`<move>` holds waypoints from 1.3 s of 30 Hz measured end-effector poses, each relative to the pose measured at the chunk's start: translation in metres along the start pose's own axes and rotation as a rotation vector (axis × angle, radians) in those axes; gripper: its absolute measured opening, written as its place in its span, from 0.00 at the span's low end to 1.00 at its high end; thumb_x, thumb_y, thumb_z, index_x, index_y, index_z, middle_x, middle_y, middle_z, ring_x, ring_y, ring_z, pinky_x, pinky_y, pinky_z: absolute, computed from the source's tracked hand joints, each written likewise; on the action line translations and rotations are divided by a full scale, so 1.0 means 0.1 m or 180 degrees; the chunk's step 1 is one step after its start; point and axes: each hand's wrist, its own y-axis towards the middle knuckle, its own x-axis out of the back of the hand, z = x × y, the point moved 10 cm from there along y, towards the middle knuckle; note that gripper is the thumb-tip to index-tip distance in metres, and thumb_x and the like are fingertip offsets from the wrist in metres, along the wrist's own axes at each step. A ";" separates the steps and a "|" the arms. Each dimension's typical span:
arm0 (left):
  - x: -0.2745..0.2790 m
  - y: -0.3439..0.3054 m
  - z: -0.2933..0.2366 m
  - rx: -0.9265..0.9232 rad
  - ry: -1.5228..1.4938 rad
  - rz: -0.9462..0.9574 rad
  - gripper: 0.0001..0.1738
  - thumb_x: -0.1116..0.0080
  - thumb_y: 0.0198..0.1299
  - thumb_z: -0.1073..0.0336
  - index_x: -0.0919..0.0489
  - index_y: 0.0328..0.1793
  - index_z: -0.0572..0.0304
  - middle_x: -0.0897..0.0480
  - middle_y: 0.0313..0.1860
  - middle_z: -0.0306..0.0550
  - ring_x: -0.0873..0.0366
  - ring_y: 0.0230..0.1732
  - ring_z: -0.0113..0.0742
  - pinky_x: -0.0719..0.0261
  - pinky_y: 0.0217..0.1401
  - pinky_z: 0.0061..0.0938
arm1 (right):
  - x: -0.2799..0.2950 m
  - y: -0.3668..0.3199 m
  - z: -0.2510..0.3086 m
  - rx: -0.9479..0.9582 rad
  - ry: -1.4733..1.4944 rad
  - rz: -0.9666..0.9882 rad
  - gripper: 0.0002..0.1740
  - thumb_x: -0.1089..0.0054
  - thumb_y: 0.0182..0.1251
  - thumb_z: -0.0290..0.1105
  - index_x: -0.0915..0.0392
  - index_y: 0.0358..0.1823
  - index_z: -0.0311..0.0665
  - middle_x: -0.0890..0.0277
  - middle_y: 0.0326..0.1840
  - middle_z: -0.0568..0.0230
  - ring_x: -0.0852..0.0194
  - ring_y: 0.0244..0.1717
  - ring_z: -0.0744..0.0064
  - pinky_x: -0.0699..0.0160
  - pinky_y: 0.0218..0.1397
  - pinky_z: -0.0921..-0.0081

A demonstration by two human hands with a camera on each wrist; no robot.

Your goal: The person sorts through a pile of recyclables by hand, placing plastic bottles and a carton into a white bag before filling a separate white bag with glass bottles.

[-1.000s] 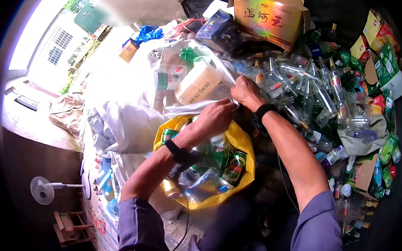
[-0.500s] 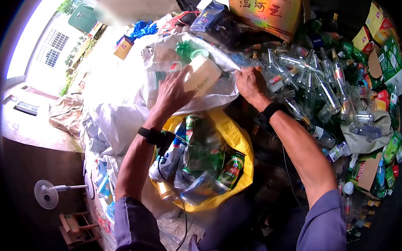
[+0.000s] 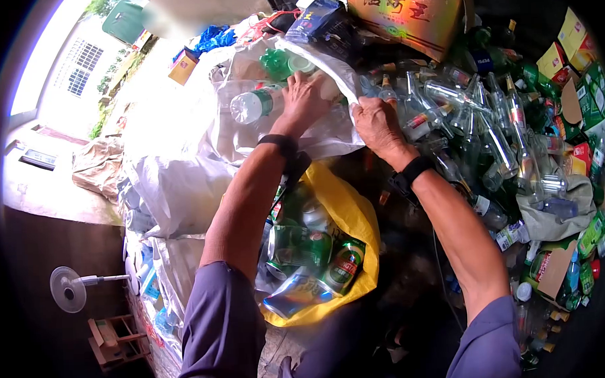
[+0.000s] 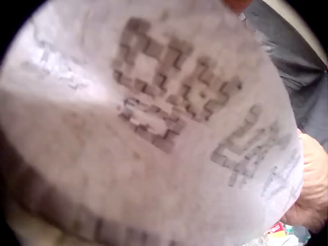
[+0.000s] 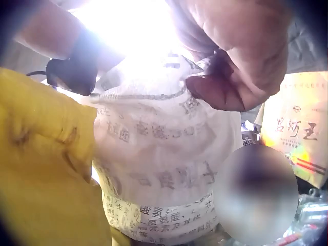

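My right hand (image 3: 380, 127) grips the rim of a white woven sack (image 3: 208, 155) that holds plastic containers. In the right wrist view, the thumb and fingers of the right hand (image 5: 241, 61) pinch the printed cloth's edge. Inside the sack mouth, my left hand (image 3: 304, 101) lies with fingers stretched over a pale container (image 3: 330, 87), which it partly hides. A clear plastic bottle (image 3: 248, 107) and a green bottle (image 3: 275, 63) are beside it. Printed sack cloth (image 4: 154, 169) fills most of the left wrist view, hiding the left fingers.
A yellow bag (image 3: 368, 253) of crushed cans and bottles stands below the sack, nearest the body. Glass bottles (image 3: 470, 130) are heaped at the right. A golden carton (image 3: 410, 18) and a dark blue box (image 3: 323, 21) stand behind. Left are a fan (image 3: 67, 289) and wooden stool (image 3: 118, 342).
My left hand left the rim beside the right hand, went to the pale container, then moved deeper into the sack. The clear bottle has shifted and the container sits farther back. The right hand keeps its grip.
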 end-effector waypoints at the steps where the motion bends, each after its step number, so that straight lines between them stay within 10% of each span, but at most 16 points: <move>1: 0.00 0.01 0.02 0.0012 -0.0116 0.0036 0.38 0.29 0.43 0.59 0.23 0.68 0.39 0.30 0.61 0.61 0.34 0.66 0.63 0.32 0.65 0.54 | -0.09 0.01 -0.12 -0.0100 0.0196 0.0126 0.14 0.43 0.67 0.35 0.20 0.25 0.35 0.19 0.29 0.42 0.18 0.35 0.39 0.19 0.38 0.52; 5: 0.18 -0.08 0.15 -0.0258 -0.0907 -0.0145 0.35 0.31 0.47 0.59 0.21 0.66 0.48 0.28 0.65 0.62 0.36 0.71 0.61 0.36 0.72 0.52 | -0.01 0.08 -0.16 -0.0302 0.0071 0.0014 0.13 0.45 0.68 0.32 0.21 0.25 0.34 0.21 0.28 0.44 0.20 0.36 0.40 0.20 0.39 0.56; 9: 0.84 -0.64 -0.10 -0.0583 0.0252 -0.0604 0.29 0.32 0.55 0.59 0.20 0.65 0.54 0.30 0.73 0.60 0.44 0.79 0.60 0.45 0.79 0.53 | -0.07 0.05 -0.14 0.0329 -0.0550 -0.0102 0.04 0.41 0.59 0.28 0.20 0.27 0.38 0.21 0.26 0.57 0.18 0.32 0.58 0.22 0.35 0.67; 11: 1.18 -0.94 -0.14 -0.0448 0.0811 -0.0949 0.32 0.30 0.54 0.58 0.22 0.68 0.50 0.36 0.78 0.60 0.49 0.82 0.61 0.51 0.80 0.57 | -0.19 0.03 -0.51 -0.0209 0.0459 0.0006 0.18 0.42 0.69 0.38 0.22 0.28 0.29 0.23 0.23 0.54 0.26 0.25 0.63 0.27 0.34 0.66; 15: 1.34 -1.11 0.46 0.0072 0.0961 -0.1296 0.43 0.30 0.54 0.46 0.29 0.75 0.47 0.46 0.82 0.65 0.54 0.83 0.66 0.56 0.80 0.60 | -0.38 0.00 -0.77 -0.0908 0.1330 0.0286 0.15 0.41 0.71 0.36 0.18 0.32 0.31 0.24 0.25 0.74 0.31 0.27 0.81 0.30 0.33 0.76; 18: 1.15 -0.96 1.05 0.0896 0.0508 -0.0962 0.53 0.30 0.51 0.41 0.39 0.82 0.50 0.53 0.82 0.75 0.62 0.83 0.72 0.57 0.79 0.65 | -0.32 -0.11 -0.69 -0.1963 0.2130 0.0549 0.15 0.41 0.71 0.36 0.16 0.39 0.28 0.21 0.28 0.73 0.30 0.28 0.82 0.30 0.33 0.77; 23: 0.66 -0.51 1.35 0.0693 -0.0419 -0.0715 0.64 0.31 0.54 0.44 0.59 0.84 0.66 0.56 0.79 0.85 0.61 0.82 0.77 0.58 0.83 0.56 | -0.34 0.01 -0.65 -0.1303 0.1712 0.0431 0.16 0.43 0.71 0.36 0.20 0.33 0.29 0.23 0.25 0.67 0.26 0.27 0.76 0.27 0.33 0.74; 28: 0.73 -0.21 1.38 0.0718 -0.0653 -0.0356 0.63 0.33 0.55 0.42 0.59 0.84 0.65 0.54 0.80 0.79 0.59 0.82 0.70 0.54 0.83 0.52 | -0.24 0.12 -0.48 -0.0795 0.1356 -0.0149 0.18 0.48 0.71 0.33 0.24 0.23 0.32 0.28 0.19 0.63 0.26 0.20 0.73 0.27 0.26 0.68; 31: 0.82 -0.24 1.45 0.0837 -0.0835 -0.0220 0.65 0.31 0.54 0.43 0.62 0.85 0.60 0.56 0.82 0.76 0.66 0.84 0.72 0.58 0.84 0.55 | -0.49 0.07 -0.68 -0.1705 0.1948 0.0334 0.16 0.46 0.67 0.33 0.25 0.22 0.32 0.27 0.19 0.64 0.30 0.19 0.74 0.29 0.25 0.69; 34: 0.93 -0.45 1.45 0.0541 -0.0740 0.0255 0.63 0.31 0.49 0.49 0.57 0.87 0.52 0.52 0.85 0.59 0.54 0.84 0.58 0.56 0.85 0.41 | -0.49 0.05 -0.70 -0.1741 0.1965 0.0323 0.15 0.44 0.66 0.34 0.24 0.22 0.33 0.28 0.19 0.66 0.32 0.19 0.74 0.30 0.26 0.70; 39: 0.98 -0.78 1.91 0.0892 -0.1040 -0.0003 0.61 0.31 0.49 0.54 0.54 0.86 0.56 0.45 0.82 0.61 0.46 0.81 0.56 0.47 0.82 0.40 | -0.50 -0.08 -0.68 -0.2032 0.2389 0.0394 0.14 0.41 0.67 0.38 0.19 0.31 0.32 0.23 0.25 0.68 0.28 0.24 0.77 0.28 0.27 0.74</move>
